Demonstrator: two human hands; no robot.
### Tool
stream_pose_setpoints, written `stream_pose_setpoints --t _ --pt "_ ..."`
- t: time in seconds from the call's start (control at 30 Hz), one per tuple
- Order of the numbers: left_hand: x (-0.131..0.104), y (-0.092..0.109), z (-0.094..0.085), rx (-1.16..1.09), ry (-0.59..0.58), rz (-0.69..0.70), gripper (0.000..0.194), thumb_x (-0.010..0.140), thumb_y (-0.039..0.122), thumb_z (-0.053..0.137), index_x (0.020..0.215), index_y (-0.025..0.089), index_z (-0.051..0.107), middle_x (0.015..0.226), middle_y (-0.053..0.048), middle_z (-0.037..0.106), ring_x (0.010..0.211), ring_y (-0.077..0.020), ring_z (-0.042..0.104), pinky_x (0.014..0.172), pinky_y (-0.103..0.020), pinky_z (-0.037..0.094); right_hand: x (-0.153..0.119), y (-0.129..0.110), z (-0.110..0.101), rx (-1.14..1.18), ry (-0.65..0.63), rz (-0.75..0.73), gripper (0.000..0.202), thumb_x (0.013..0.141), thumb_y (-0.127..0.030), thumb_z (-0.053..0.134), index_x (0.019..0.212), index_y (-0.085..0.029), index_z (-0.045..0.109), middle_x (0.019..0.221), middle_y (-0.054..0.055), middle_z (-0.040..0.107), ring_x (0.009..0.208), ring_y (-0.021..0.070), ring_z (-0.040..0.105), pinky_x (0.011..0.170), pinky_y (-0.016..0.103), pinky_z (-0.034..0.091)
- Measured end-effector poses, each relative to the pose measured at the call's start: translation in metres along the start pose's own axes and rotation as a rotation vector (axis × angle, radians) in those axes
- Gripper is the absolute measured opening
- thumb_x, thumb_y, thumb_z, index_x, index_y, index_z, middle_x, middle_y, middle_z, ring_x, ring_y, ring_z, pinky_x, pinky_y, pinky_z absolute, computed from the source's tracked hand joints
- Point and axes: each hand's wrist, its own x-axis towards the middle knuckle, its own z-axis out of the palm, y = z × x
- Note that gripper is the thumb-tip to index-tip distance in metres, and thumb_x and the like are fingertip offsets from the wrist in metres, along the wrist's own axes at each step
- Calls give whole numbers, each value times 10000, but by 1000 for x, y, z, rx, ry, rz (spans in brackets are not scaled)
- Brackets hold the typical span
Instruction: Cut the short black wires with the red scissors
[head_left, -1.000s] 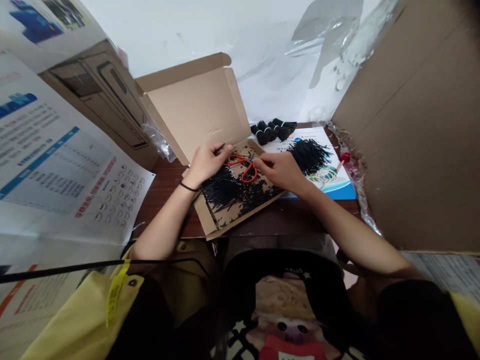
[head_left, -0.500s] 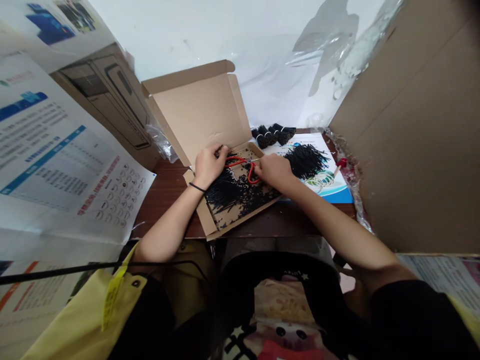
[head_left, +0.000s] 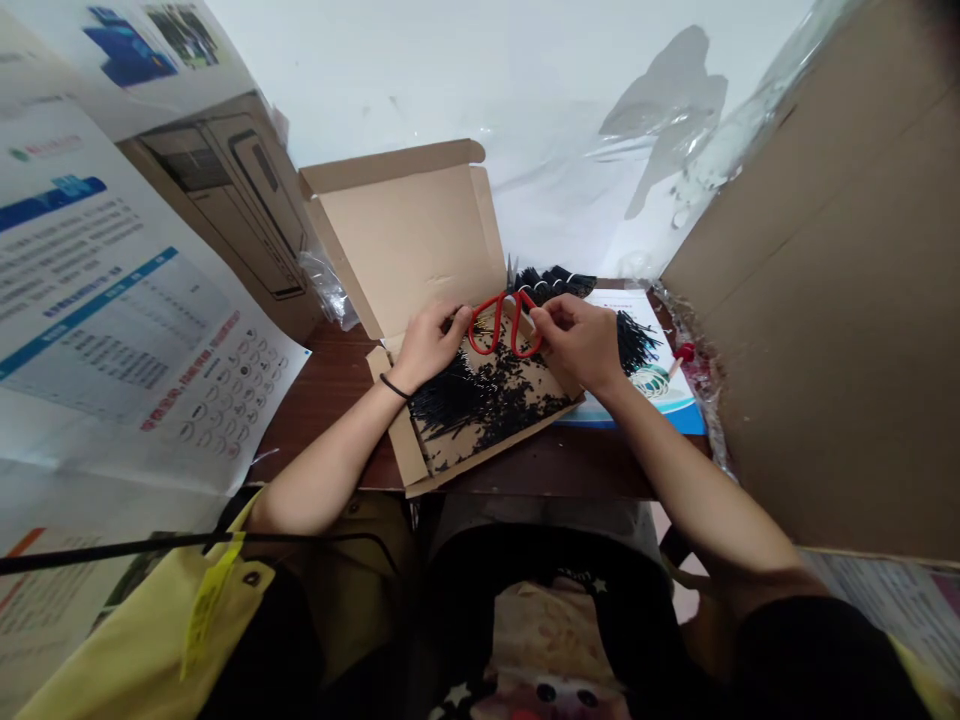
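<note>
Red-handled scissors (head_left: 516, 325) stand over the back of an open cardboard box (head_left: 450, 478), blades pointing away. My left hand (head_left: 433, 345) is closed at the left handle, its fingertips against the red loop. At the right handle, my right hand (head_left: 581, 335) pinches the scissors between thumb and fingers. Inside the box lie a heap of thin black strands (head_left: 450, 395) on the left and many short black clippings (head_left: 517, 395). Banded black bundles (head_left: 559, 283) lie behind my right hand. A loose pile of black strands (head_left: 636, 343) shows just right of that hand.
The raised box lid (head_left: 409, 240) stands behind the hands. A printed sheet (head_left: 686, 415) with pale rubber bands (head_left: 651, 382) is on the right. Cardboard (head_left: 825, 300) walls the right side; a printed poster (head_left: 135, 330) hangs left. Clear plastic (head_left: 330, 288) lies by the lid.
The scissors have turned so their blades point away from me and both loops show side by side. My right hand has moved slightly right. The view has shifted a little.
</note>
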Motion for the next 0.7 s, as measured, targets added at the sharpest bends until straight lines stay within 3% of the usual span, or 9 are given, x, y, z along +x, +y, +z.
stream_pose_setpoints --t 0.17,0.33,0.43,0.53,0.7 --pt "-7 8 0 -188 -170 21 489 916 520 387 704 147 622 686 -27 627 638 -111 543 612 -232 410 -8 -2 8 434 -149 152 302 844 -508 520 798 -210 533 721 10 656 547 102 591 495 256 469" --pt "-11 15 1 -206 -121 -1 519 918 534 358 590 161 508 556 10 486 536 -95 421 530 -232 342 -9 0 12 775 -366 314 327 805 -536 563 948 -246 514 912 17 643 722 109 612 598 258 523" --pt "-14 19 5 -182 -99 -14 504 914 518 384 575 163 494 534 16 468 525 -93 404 517 -232 319 -13 -1 16 835 -483 325 478 715 -513 680 1078 -256 505 1006 45 643 814 142 625 697 302 551" --pt "-16 22 10 -193 -120 -7 477 917 471 403 570 159 500 518 23 477 512 -83 399 513 -225 304 -17 -4 20 871 -594 276 607 714 -537 672 1198 -250 447 1018 69 647 872 176 643 794 360 552" --pt "-11 15 13 -197 -122 2 384 929 424 378 698 168 547 582 19 521 547 -94 448 534 -233 330 -19 -4 24 713 -519 225 562 792 -552 563 1250 -270 398 962 53 622 878 177 637 831 381 538"
